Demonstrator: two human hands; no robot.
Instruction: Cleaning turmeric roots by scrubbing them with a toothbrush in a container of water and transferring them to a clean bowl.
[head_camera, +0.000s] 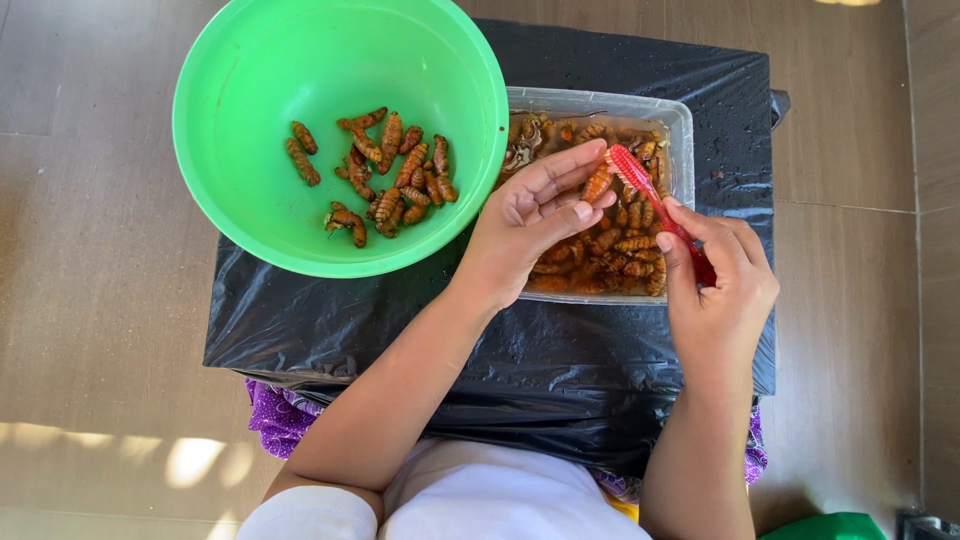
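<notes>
My left hand (530, 225) pinches one orange-brown grub (597, 183) between thumb and fingers above a clear rectangular tub (683, 120). The tub holds several more grubs (620, 245) in brownish liquid. My right hand (718, 290) grips a red toothbrush (655, 200), and its bristle head touches the held grub. A big green bowl (240, 70) to the left holds several grubs (385, 170) lying on its bottom.
Bowl and tub rest on a surface wrapped in black plastic sheeting (560, 350), with the bowl overhanging its left edge. Tiled floor (90, 250) surrounds it. Purple cloth (275, 420) and my white clothing (470, 495) show at the near edge.
</notes>
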